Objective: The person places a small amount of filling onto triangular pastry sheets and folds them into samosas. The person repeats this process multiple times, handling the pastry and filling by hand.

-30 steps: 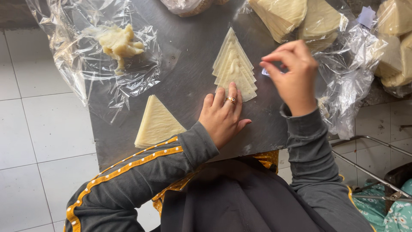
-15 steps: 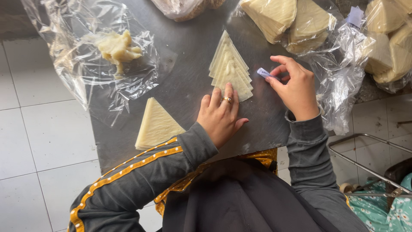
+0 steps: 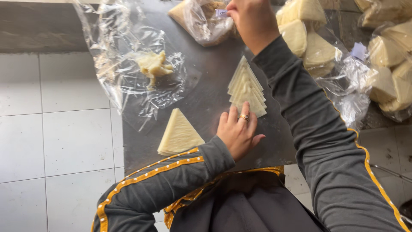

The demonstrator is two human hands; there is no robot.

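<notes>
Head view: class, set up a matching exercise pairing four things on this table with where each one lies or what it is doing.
Things:
1. left hand
2. right hand
3. single triangle
4. dough scrap

Places or states:
A. lies on clear plastic at the table's far left
B. reaches to the far edge, by a bag
C. fingertips rest on the fanned stack
D. lies alone at the near edge, left of the stack

Pairs: 1-C, 2-B, 3-D, 4-A
</notes>
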